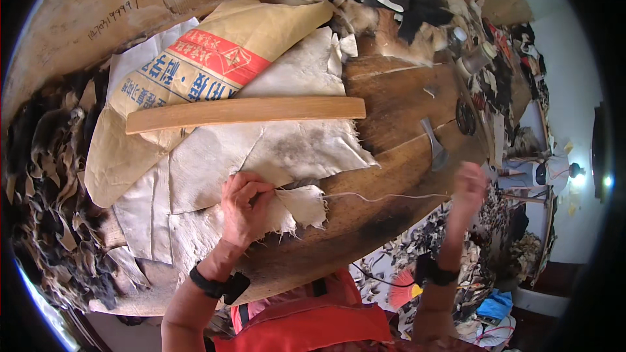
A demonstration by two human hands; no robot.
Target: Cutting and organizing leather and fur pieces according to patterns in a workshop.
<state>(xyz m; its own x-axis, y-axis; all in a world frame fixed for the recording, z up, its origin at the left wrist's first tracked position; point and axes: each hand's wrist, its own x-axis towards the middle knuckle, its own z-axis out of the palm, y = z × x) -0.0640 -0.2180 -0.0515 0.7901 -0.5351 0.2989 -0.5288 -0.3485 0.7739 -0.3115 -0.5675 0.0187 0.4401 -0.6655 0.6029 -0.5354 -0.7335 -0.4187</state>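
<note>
My left hand point(244, 207) is closed in a pinch on the edge of a pale hide point(215, 173), which is pieced from several panels and lies flat on the wooden table. A ragged flap point(303, 205) of the hide sticks out beside my fingers. From there a thin white thread point(385, 197) runs right across the table to my right hand point(469, 188). That hand is raised past the table edge, blurred, its fingers closed around the thread's far end. Whether a needle is in it cannot be seen. A curved wooden strip point(261, 112) lies across the hide.
A brown paper sack point(274, 23) covers part of the hide. On the table's point(378, 130) right are a flared metal blade point(435, 146) and a dark coil point(465, 117). Fur scraps point(52, 189) heap at left. Below right are a red brush point(401, 290) and floor scraps; another person point(538, 171) stands beyond.
</note>
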